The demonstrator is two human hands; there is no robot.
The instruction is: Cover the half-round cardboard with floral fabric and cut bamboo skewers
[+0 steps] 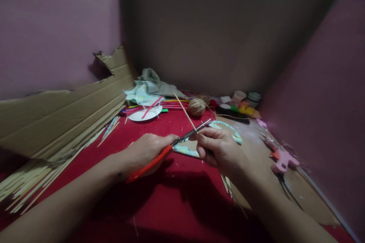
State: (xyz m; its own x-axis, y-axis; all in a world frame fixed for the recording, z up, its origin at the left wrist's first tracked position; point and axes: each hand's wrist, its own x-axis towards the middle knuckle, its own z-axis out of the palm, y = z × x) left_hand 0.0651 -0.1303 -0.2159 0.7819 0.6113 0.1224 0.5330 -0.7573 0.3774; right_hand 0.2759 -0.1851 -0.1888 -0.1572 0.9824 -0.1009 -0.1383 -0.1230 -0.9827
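My left hand (146, 150) is closed round the orange-red handles of a pair of scissors (158, 165), whose blades point up and to the right. Between thumb and fingers, my right hand (216, 146) pinches a thin wooden stick (184, 110) that slants up to the left. The blades cross the stick just by my right fingertips; whether they touch it I cannot tell. Beneath my hands lies a ring covered in pale blue patterned cloth (229, 126), partly hidden by the right hand and the scissors.
Long wooden sticks (57, 176) lie by torn cardboard (71, 117) at left. Behind are crumpled cloth (148, 87), a white disc (144, 114) and twine balls (196, 106). A pink glue gun (283, 160) with its cord rests on a board at right, near small jars (253, 98).
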